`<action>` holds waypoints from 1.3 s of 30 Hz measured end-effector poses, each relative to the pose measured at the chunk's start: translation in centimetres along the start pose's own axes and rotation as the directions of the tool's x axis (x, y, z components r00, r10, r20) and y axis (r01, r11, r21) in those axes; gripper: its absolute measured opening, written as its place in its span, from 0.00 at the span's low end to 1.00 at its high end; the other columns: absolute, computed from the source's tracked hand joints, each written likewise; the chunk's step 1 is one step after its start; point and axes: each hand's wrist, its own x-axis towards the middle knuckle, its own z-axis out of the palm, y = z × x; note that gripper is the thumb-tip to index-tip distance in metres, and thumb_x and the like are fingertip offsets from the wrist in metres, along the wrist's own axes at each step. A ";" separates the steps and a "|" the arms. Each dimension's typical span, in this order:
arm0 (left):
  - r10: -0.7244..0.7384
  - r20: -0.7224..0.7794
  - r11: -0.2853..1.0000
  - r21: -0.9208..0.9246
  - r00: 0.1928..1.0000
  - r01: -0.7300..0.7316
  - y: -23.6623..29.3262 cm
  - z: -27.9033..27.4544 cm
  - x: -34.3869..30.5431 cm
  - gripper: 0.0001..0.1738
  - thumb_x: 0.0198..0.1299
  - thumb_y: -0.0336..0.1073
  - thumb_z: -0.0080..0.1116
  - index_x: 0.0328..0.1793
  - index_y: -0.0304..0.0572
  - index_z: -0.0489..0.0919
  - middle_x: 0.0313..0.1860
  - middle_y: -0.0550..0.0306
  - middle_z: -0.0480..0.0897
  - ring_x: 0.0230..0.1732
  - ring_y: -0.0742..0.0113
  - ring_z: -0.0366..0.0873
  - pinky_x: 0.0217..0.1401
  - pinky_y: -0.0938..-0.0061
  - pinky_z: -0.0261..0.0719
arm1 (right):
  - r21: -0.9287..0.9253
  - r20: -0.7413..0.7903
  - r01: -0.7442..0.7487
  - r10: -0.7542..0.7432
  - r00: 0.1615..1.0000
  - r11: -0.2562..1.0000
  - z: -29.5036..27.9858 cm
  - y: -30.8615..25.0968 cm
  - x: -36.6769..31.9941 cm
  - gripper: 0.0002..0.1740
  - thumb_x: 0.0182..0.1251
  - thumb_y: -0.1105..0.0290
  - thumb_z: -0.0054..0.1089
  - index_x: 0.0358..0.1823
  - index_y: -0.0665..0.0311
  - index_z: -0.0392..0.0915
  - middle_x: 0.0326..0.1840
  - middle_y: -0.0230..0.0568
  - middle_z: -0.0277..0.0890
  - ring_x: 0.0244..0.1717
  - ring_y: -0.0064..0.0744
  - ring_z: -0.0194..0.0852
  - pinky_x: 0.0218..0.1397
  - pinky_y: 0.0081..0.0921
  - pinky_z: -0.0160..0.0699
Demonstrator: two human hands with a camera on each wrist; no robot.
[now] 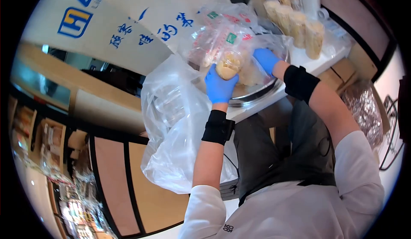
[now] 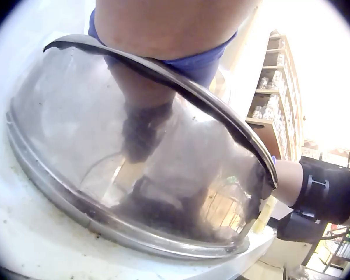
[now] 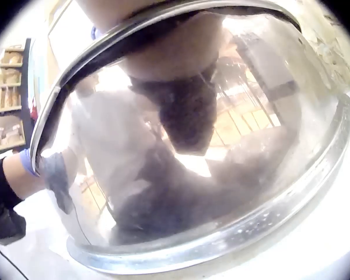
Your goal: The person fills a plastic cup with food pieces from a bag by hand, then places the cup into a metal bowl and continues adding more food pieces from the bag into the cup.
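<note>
My left hand [image 1: 220, 86], in a blue glove, grips a rounded clear container of pale tan pieces [image 1: 229, 65] over the near left side of a shiny metal basin [image 1: 252, 97]. Clear plastic bags [image 1: 214, 37] with red and green print fill much of the basin. The gloved right hand [image 1: 266, 61] reaches in over the right side, its fingertips hidden among the plastic. Both wrist views show mainly the outer wall of the basin [image 2: 181, 157], with the forearms reflected in it; the rim [image 3: 163, 14] hides most of each hand.
Clear cylinders of pale pieces [image 1: 314, 40] stand in a row on the white counter [image 1: 338, 52], right of the basin. A large translucent plastic bag [image 1: 167, 153] hangs at the left. Behind rises a white panel [image 1: 124, 7] with blue lettering. Shiny wrapped packs [image 1: 364, 108] sit in a box at right.
</note>
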 end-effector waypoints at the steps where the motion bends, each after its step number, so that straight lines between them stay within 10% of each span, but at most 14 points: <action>1: -0.014 0.033 0.999 -0.033 0.999 0.016 -0.1 0.2 0.2 0.50 0.34 0.52 0.74 0.65 0.36 0.68 0.58 0.41 0.75 0.62 0.46 0.69 0.61 0.56 0.71 | 0.101 0.025 -0.213 0.212 0.977 0.972 -2.3 -3.5 -0.6 0.14 0.56 0.66 0.56 0.39 0.65 0.83 0.42 0.55 0.81 0.44 0.53 0.80 0.48 0.40 0.77; 5: 0.008 0.052 0.998 -0.056 0.999 -0.005 -0.3 0.4 0.4 0.49 0.33 0.52 0.75 0.63 0.37 0.69 0.57 0.41 0.75 0.59 0.45 0.72 0.60 0.55 0.71 | 0.394 -0.121 -0.368 0.444 0.888 0.842 -4.2 -7.4 -0.8 0.13 0.58 0.66 0.53 0.38 0.65 0.82 0.42 0.54 0.80 0.44 0.53 0.80 0.48 0.41 0.77; 7: 0.007 0.047 0.999 -0.042 0.999 -0.005 0.0 0.3 0.2 0.48 0.33 0.52 0.75 0.62 0.37 0.70 0.56 0.41 0.76 0.57 0.45 0.73 0.59 0.56 0.72 | -0.048 -0.071 -0.242 0.238 0.969 0.969 -5.5 -8.0 -0.7 0.13 0.60 0.66 0.51 0.38 0.65 0.82 0.41 0.54 0.80 0.42 0.53 0.79 0.47 0.41 0.76; 21: 0.022 -0.072 0.991 -0.131 0.997 -0.032 0.0 0.1 0.3 0.42 0.32 0.47 0.74 0.56 0.36 0.73 0.51 0.42 0.78 0.52 0.45 0.76 0.56 0.57 0.74 | -0.074 -0.026 -0.077 0.075 0.997 0.994 -8.7 -9.5 -2.7 0.15 0.52 0.62 0.59 0.37 0.64 0.80 0.38 0.52 0.80 0.38 0.51 0.78 0.44 0.40 0.76; 26: 0.199 -0.143 0.956 0.247 0.969 -0.160 -0.2 0.5 -0.1 0.44 0.31 0.47 0.76 0.58 0.38 0.71 0.52 0.43 0.76 0.53 0.47 0.74 0.56 0.60 0.73 | -0.179 0.030 -0.078 0.085 0.996 0.981 -14.7 -14.0 -3.3 0.13 0.50 0.65 0.61 0.37 0.63 0.80 0.32 0.48 0.79 0.34 0.44 0.79 0.42 0.35 0.77; 29: 0.168 -0.174 0.963 0.240 0.970 -0.124 0.4 0.1 -0.4 0.46 0.31 0.45 0.76 0.60 0.41 0.68 0.54 0.46 0.75 0.57 0.47 0.71 0.59 0.57 0.71 | 0.101 -0.200 -0.116 0.134 0.970 0.988 -14.6 -13.8 -2.3 0.11 0.52 0.67 0.65 0.37 0.61 0.80 0.30 0.38 0.78 0.30 0.30 0.76 0.35 0.27 0.75; 31: 0.138 -0.171 0.978 0.181 0.975 -0.107 0.6 0.0 -0.5 0.45 0.31 0.45 0.76 0.59 0.42 0.68 0.54 0.47 0.75 0.57 0.47 0.71 0.59 0.58 0.71 | 0.629 0.083 -0.263 0.273 0.958 0.732 -13.9 -14.0 -2.1 0.10 0.55 0.66 0.69 0.37 0.60 0.81 0.30 0.29 0.77 0.29 0.18 0.72 0.29 0.18 0.71; 39: 0.171 -0.172 0.981 0.118 0.970 -0.152 0.5 0.3 -0.3 0.47 0.28 0.47 0.79 0.59 0.40 0.69 0.52 0.46 0.76 0.57 0.48 0.72 0.58 0.59 0.72 | 0.806 0.405 -0.496 0.311 0.860 0.322 -9.3 -15.4 -2.4 0.15 0.60 0.68 0.67 0.47 0.64 0.82 0.30 0.28 0.77 0.18 0.13 0.54 0.20 0.14 0.52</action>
